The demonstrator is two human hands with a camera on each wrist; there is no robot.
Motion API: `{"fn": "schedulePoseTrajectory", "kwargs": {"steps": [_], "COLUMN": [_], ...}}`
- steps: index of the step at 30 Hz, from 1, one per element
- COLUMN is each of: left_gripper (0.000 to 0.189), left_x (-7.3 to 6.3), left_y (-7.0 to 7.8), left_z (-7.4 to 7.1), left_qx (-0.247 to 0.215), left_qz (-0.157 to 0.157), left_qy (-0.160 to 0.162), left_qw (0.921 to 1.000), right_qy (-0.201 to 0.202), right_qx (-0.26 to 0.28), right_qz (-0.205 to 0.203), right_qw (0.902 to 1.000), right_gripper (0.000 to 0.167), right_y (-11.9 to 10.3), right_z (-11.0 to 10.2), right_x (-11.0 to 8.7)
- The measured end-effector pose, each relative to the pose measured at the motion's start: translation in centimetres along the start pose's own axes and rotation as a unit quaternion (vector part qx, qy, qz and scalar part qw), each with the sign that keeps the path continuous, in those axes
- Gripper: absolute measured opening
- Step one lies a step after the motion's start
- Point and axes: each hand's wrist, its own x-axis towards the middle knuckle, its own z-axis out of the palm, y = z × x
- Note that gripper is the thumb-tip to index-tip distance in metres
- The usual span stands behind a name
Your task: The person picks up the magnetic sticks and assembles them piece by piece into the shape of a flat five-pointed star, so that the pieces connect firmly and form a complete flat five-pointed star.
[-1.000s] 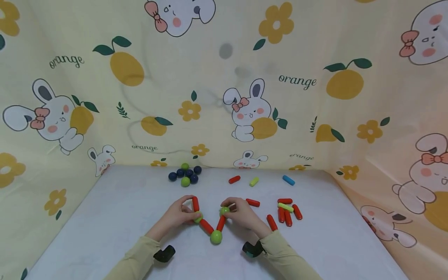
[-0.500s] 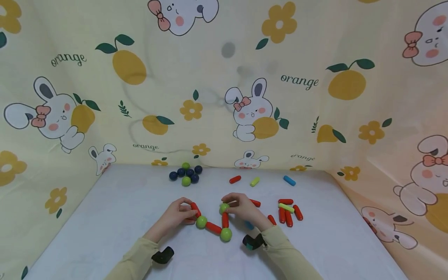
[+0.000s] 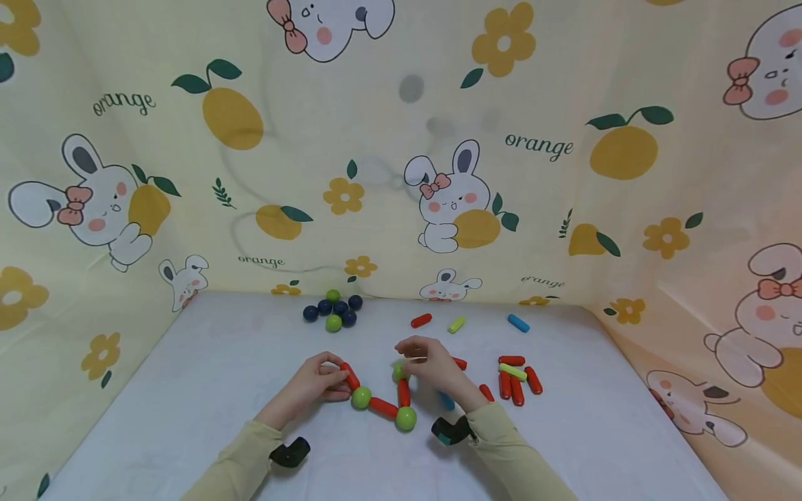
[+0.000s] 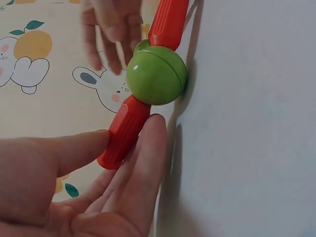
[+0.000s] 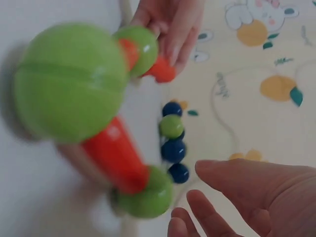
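On the white table lies a chain of red rods and green balls. My left hand pinches the chain's end rod between thumb and fingers. That rod joins a green ball, from which a second red rod runs to the front green ball. A third red rod leads from there to the far green ball. Just beside this last ball is my right hand; the right wrist view shows its thumb and fingers spread apart, holding nothing, and partly covering the ball in the head view.
Dark blue balls and two green ones cluster at the back left. A pile of red rods with a yellow-green rod lies right. Farther back are a red rod, a yellow-green rod and a blue rod.
The chain has shifted right and its bend has widened. My left hand has gone from the green ball to the end rod. My right hand has let go of the far green ball and lifted.
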Motion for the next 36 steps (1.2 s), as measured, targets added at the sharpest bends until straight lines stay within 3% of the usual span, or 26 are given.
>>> {"fn": "schedulePoseTrajectory", "kwargs": {"steps": [5,9,14,31,36], "left_gripper": [0.028,0.028,0.027,0.035,0.039], "left_x": [0.2,0.3,0.4,0.8,1.6], "left_y": [0.1,0.1,0.0,0.3,0.7], "left_z": [-0.3,-0.7,-0.9,-1.7,-2.2], "left_qx": [0.009,0.010,0.020,0.034,0.042], "left_qz": [-0.002,0.004,0.015,0.011,0.003], "left_qy": [0.002,-0.006,-0.006,-0.019,-0.004], "left_qw": [1.0000,0.9999,0.9997,0.9992,0.9991], "right_qy": [-0.036,-0.074,-0.093,-0.081,-0.079], "right_qx": [0.016,0.022,0.007,-0.035,-0.036], "right_qz": [-0.026,-0.021,-0.023,-0.018,-0.016], "right_qw": [0.9989,0.9968,0.9953,0.9960,0.9961], "right_gripper": [0.035,0.037,0.035,0.029,0.029], "right_y": [-1.3,-1.8,-1.8,-2.0,-1.9], "right_z": [1.1,2.6,4.3,6.0,6.1], "right_x": [-0.2,-0.5,-0.7,-1.0,-1.0]}}
